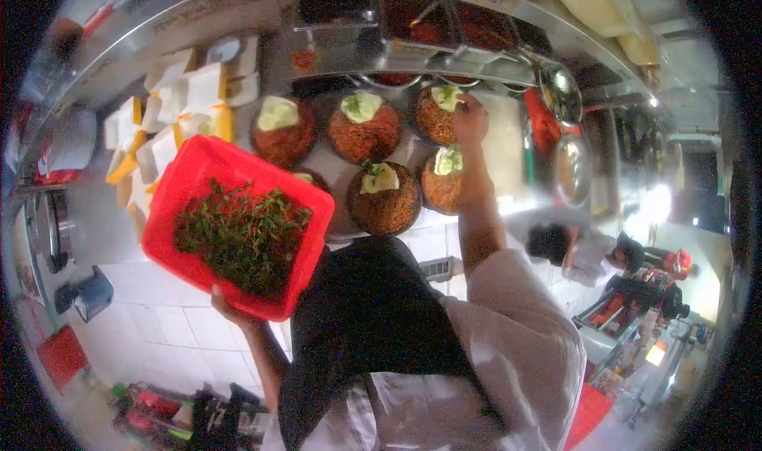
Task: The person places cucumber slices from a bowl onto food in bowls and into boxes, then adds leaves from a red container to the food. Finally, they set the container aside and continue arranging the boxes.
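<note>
My left hand grips the lower rim of a red plastic tub, which is tilted toward me. Chopped green herbs lie inside it. My right hand reaches to the far right bowl of food, fingers pinched at its white topping; what they hold, if anything, is too small to make out. Several more round bowls of reddish-brown food stand on the counter with white toppings, some bearing green leaves. The tub partly covers one bowl.
Open yellow-and-white cartons stand on the counter at the left. Metal food pans line the back. Round metal lids and a pale board are at the right. Other people stand in the right background.
</note>
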Tool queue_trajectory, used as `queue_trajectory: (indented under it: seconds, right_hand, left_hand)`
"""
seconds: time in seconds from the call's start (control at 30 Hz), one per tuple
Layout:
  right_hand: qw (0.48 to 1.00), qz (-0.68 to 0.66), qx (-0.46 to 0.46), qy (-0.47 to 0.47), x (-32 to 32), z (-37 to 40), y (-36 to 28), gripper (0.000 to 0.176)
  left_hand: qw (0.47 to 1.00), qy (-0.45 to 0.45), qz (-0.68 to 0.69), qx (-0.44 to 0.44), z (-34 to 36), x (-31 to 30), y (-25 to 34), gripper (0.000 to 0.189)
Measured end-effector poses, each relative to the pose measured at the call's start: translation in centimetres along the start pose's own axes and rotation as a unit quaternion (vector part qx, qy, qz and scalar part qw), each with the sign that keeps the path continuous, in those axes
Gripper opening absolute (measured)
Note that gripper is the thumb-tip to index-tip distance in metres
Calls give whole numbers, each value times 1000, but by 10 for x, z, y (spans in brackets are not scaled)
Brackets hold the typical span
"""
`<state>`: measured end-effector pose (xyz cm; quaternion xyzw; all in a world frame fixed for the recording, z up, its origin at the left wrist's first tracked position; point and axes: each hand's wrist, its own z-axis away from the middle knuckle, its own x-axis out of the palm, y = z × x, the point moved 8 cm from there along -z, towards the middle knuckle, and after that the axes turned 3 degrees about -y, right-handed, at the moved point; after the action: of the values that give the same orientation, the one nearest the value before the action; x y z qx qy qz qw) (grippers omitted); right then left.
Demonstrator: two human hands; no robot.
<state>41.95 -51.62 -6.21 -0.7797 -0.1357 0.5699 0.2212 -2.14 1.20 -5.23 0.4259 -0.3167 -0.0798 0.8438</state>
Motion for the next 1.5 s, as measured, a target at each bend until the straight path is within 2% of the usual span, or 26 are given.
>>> queue_trajectory:
  seconds: [0.07,0.13,0.2,0.3,0.33,0.4,0.47,0.53,0.6,0.67,0.73,0.8,0.83,0.9,0.93,1.0,1.03,1.1,1.13,1.2,1.23,1.3,1.33,1.4,1.43,1.5]
  right_hand:
    - [994,-14,106,-26,-14,1,-8,38]
    - [997,11,68,-25,-15,-1,-20,42]
    - [987,126,31,-99,16,-10,-1,48]
    - [974,155,53,-155,21,-8,-10,54]
    - [974,155,51,-155,19,-8,-14,54]
    - [975,180,79,-99,5,-2,-16,49]
    - [1000,18,18,3,-11,4,-33,38]
    - [955,-282,-91,3,-30,32,-94,31]
    - [938,-301,-81,-149,-84,113,-261,25]
    - [849,-318,-179,-381,-72,190,-355,29]
    - [821,-163,-400,-374,-48,240,-418,38]
    - [820,-24,-453,-348,0,274,-427,33]
    - [822,-19,-454,-344,12,281,-431,33]
    - [772,120,-431,-451,48,296,-426,28]
    - [773,124,-434,-446,43,295,-429,28]
    - [822,-108,-435,-352,-2,284,-444,22]
    - [820,-103,-439,-353,-3,282,-447,22]
    - [832,-205,-375,-354,-5,270,-449,22]
    - [832,-201,-374,-356,-4,271,-452,22]
    - [801,-358,-188,-442,14,261,-449,24]
    - [802,-353,-190,-442,13,259,-454,24]
    - [773,-393,-11,-498,25,260,-446,21]
    - [776,-390,-12,-496,25,259,-448,21]
    - [694,-501,53,-513,27,263,-455,18]
    - [698,-499,54,-511,28,263,-456,18]
    - [656,-536,127,-515,35,265,-451,17]
  left_hand:
    - [1000,8,-10,16,-2,-12,2,76]
    - [999,35,-16,15,0,-21,3,72]
    - [1000,20,1,-1,3,-11,8,70]
    - [999,7,40,-24,3,0,11,61]
    - [998,13,59,-34,4,0,10,54]
    - [998,-3,55,-20,1,-5,11,58]
    - [999,-8,24,37,-6,-27,10,37]
    - [990,11,-12,137,-9,-53,8,20]
    - [993,-16,-21,118,-18,-28,7,52]
    - [995,-46,-23,86,-23,-3,11,96]
    - [991,-58,-38,118,-25,11,19,78]
    - [991,-56,-33,117,-18,11,21,82]
    - [991,-54,-32,120,-20,10,24,86]
    - [989,-66,-31,129,-21,9,29,89]
    - [988,-67,-29,134,-25,5,30,91]
    - [989,-59,-43,131,-32,-13,27,93]
    - [989,-50,-56,126,-35,-20,30,94]
    - [991,-64,-34,111,-43,-26,33,92]
    - [992,-80,-18,96,-44,-28,35,91]
    - [993,-70,4,95,-52,-36,39,87]
    - [994,-58,21,92,-54,-41,40,83]
    - [993,-63,34,88,-59,-47,44,79]
    - [993,-70,43,88,-63,-50,46,75]
    - [993,-65,58,83,-72,-60,48,71]
    - [994,-62,38,80,-74,-59,55,72]
    - [995,-61,19,73,-77,-59,63,74]
